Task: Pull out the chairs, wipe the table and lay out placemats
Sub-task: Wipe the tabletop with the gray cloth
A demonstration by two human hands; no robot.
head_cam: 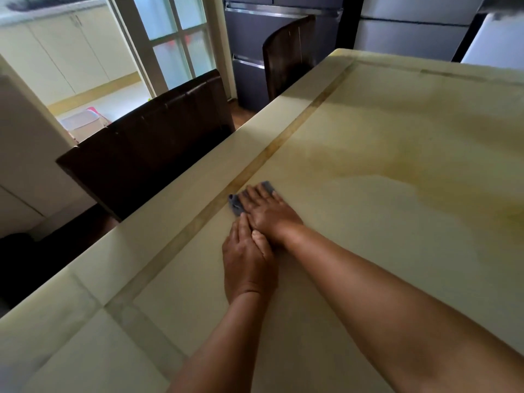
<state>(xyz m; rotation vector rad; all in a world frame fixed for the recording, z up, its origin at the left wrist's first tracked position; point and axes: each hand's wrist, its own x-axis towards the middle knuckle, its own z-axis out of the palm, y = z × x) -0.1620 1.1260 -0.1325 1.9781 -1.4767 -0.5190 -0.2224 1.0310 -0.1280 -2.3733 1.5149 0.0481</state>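
A cream table (382,171) with a tan inlaid border strip fills the view. A small grey cloth (234,204) lies on it beside the strip. My right hand (268,214) presses flat on the cloth with straight fingers and hides most of it. My left hand (246,265) lies flat on the table just behind, its fingers touching the right hand's wrist side. A dark brown chair (147,148) stands at the table's left edge. A second dark chair (289,52) stands farther along the same side.
A dark cabinet with metal handles (255,38) stands behind the far chair. A white glazed door (170,43) opens to a room with white cupboards. A white appliance (493,41) is at the back right.
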